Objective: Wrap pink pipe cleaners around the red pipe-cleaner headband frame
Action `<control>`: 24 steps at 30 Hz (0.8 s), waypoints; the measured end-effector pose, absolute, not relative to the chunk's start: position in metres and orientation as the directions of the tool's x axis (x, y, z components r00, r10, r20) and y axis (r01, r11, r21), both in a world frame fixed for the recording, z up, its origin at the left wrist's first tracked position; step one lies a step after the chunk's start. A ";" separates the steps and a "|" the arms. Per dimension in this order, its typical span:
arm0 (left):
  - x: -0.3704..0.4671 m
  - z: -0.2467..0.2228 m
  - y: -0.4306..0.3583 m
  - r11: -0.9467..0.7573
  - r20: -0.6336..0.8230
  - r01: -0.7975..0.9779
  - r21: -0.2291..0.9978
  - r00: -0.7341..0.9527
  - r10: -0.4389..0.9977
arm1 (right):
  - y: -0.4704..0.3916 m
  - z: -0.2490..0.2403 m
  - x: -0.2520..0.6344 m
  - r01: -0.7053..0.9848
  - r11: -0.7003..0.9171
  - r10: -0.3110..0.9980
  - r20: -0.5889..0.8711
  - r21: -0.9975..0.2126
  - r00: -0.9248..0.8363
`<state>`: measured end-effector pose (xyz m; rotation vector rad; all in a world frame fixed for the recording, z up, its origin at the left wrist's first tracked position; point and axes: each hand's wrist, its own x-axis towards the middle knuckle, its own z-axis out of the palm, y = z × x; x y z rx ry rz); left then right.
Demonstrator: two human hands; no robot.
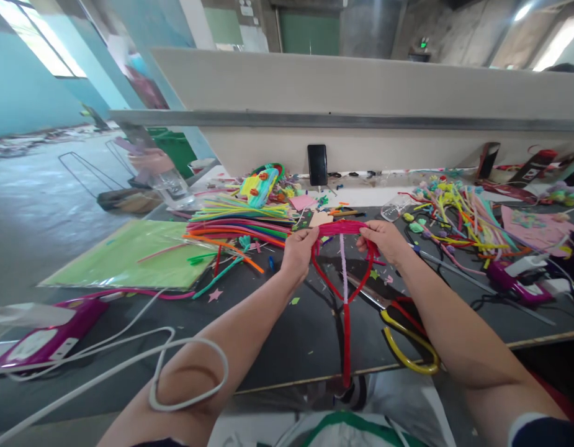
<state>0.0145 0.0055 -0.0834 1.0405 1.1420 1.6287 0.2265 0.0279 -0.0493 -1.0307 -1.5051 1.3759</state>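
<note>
Between my two hands, held up over the dark table, is a red pipe cleaner shape with a wrapped band on top, bent sides that meet in a point, and a stem hanging toward the table's front edge. A pale purple pipe cleaner runs down its middle. My left hand pinches the band's left end, and my right hand pinches its right end. Scissors with yellow handles lie on the table below my right forearm, partly covered by it.
Bundled coloured pipe cleaners lie left of my hands, beside a green sheet. More pipe cleaners pile up at right. A phone leans on the back panel. A white cable loops across my left forearm; purple power strips sit at both sides.
</note>
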 end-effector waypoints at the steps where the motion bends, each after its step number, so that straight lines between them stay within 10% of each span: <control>1: 0.014 -0.083 0.005 -0.209 0.161 -0.158 0.965 -0.274 0.948 | 0.028 -0.050 0.227 0.037 0.060 0.950 0.046 -0.998 -0.310; 10: -0.013 -0.058 0.011 -0.309 0.332 0.224 0.924 -0.070 0.941 | 0.029 -0.048 0.230 0.004 0.027 0.929 0.024 -1.000 -0.370; 24: -0.002 -0.074 0.011 -0.255 0.205 0.307 0.917 0.186 0.961 | 0.018 -0.054 0.210 0.165 0.018 0.920 -0.048 -0.986 -0.390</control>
